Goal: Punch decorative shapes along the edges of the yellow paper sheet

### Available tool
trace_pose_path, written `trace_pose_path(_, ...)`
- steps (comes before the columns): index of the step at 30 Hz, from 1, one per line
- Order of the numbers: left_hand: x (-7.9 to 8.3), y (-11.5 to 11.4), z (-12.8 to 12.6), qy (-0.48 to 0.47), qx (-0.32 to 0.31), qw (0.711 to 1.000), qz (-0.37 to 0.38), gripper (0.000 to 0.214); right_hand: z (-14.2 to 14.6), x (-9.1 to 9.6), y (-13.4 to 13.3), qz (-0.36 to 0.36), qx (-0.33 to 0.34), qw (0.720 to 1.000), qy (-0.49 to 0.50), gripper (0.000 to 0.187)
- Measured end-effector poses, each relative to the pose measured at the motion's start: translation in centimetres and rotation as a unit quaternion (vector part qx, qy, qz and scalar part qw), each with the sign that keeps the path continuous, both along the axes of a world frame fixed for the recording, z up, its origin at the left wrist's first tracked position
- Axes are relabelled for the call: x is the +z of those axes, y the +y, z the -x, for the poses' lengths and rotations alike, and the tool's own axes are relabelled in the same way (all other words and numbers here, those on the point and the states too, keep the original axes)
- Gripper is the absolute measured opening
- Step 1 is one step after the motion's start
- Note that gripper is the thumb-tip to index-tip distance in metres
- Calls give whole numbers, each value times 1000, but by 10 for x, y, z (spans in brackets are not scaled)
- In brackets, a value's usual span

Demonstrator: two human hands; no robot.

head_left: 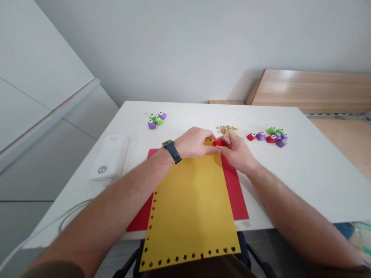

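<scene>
A yellow sheet of paper (194,200) has small star and other shapes punched along its left, bottom and top edges. Its lower end hangs past the table's front edge. A red craft punch (218,143) sits at the sheet's top right corner. My right hand (236,150) is closed around this punch. With a wristwatch above it, my left hand (195,143) pinches the top edge of the yellow sheet, its thumb reaching the punch. Beneath lies a red sheet of paper (236,197), partly covered.
Green and orange paper cut-outs (226,129) lie behind my hands. Several punches (277,136) are grouped at right, others (156,119) at back left. A white box-shaped device (111,156) with a cable rests at left on the white table (304,181).
</scene>
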State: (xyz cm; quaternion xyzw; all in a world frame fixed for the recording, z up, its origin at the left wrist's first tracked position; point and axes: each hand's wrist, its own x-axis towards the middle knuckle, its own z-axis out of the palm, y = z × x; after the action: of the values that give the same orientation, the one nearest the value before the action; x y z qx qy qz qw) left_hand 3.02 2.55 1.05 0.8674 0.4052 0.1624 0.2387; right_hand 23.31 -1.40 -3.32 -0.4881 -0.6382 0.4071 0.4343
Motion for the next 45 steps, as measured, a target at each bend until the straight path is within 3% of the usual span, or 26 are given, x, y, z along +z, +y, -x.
trace_pose_path(11,-7,2,8,-3,20,1000,3,66,-2,-3,7,38,14,995,86,44)
trace_pose_path(17,-4,-4,24,26,66,997,-13,31,-2,4,7,72,5,986,151,47)
trace_pose_path(24,-6,-15,35,15,82,996,-24,26,0,7,5,96,9,973,208,43)
trace_pose_path(30,-16,-21,44,-5,77,995,-58,30,-7,5,11,97,-14,977,190,38)
trace_pose_path(37,-31,-36,52,-21,122,989,-81,37,-18,5,19,71,-49,985,146,36)
trace_pose_path(45,-33,-44,52,-40,125,986,-100,31,-29,11,21,70,-47,992,95,32)
